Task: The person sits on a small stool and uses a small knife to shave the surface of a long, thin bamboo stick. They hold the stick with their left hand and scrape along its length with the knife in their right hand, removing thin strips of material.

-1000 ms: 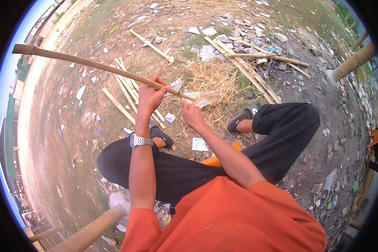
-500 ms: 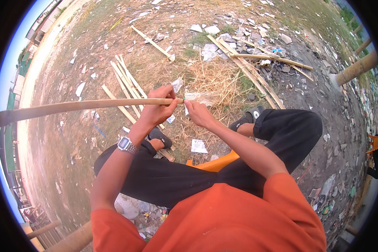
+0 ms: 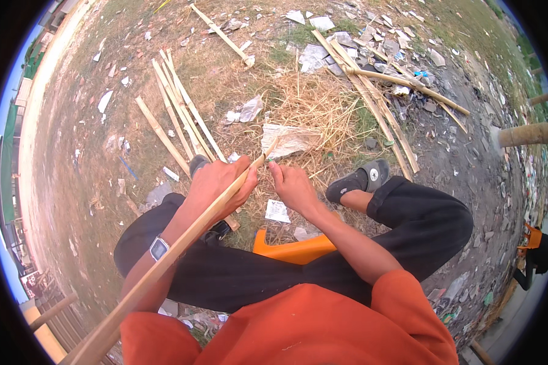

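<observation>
My left hand (image 3: 224,182) is closed round a long bamboo strip (image 3: 182,244). The strip slants from the lower left, past my watch and forearm, up to a pointed tip just beyond my fingers. Close to that tip, my right hand (image 3: 295,187) has its fingers curled and its thumb raised along the side. A tiny green bit and a dark edge show between the thumb and the strip; what the right hand grips is mostly hidden. Beyond both hands lies a pale, flat block of wood (image 3: 291,140) on the ground.
Several bamboo strips (image 3: 186,112) lie at the left. More strips (image 3: 371,100) cross each other at the right, amid rubble. Straw (image 3: 338,112) covers the middle ground. An orange stool (image 3: 295,248) shows between my legs, and a thick pole (image 3: 528,135) stands far right.
The strip has swung from lying level toward the left to a slant running down to the lower left. My left hand has turned with it, and its tip now points up and away.
</observation>
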`<state>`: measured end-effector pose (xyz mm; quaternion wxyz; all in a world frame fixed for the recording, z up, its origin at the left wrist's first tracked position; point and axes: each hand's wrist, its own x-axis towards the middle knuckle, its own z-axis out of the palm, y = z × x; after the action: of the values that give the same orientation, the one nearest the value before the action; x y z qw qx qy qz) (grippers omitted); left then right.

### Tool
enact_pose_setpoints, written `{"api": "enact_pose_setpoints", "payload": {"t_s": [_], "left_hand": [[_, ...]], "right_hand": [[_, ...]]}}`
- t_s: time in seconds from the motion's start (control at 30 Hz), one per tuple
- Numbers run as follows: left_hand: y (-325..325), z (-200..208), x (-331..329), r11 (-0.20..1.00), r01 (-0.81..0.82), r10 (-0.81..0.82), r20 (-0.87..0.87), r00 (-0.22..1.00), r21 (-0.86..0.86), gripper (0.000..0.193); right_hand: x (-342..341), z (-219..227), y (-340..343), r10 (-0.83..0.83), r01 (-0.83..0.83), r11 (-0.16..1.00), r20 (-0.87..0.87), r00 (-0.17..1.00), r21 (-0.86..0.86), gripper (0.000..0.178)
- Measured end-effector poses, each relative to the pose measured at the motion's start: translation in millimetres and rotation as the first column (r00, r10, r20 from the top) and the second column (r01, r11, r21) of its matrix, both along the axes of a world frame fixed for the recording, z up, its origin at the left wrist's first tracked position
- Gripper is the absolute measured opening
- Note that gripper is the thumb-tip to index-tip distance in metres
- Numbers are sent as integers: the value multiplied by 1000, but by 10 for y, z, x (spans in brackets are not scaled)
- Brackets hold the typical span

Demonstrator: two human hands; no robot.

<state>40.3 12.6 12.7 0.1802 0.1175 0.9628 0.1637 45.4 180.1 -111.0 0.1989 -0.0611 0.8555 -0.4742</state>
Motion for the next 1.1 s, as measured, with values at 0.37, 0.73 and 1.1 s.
{"api": "enact_pose_setpoints", "payload": {"t_s": [0.37,0.73,1.1], "left_hand": [[-196,-137,-54,981,175,-173,35,984,-82,31],[-295,-64,-53,985,167,-163,88,983,-36,38],[-385,-97,-119,987,145,-150,67,986,73,41]], "right_hand": [[73,132,-34,34,-43,998,-177,984,-50,50],[93,81,21,17,-18,1000,-39,999,-23,57],[156,195,-96,0,1,1000,-199,980,5,55]]}}
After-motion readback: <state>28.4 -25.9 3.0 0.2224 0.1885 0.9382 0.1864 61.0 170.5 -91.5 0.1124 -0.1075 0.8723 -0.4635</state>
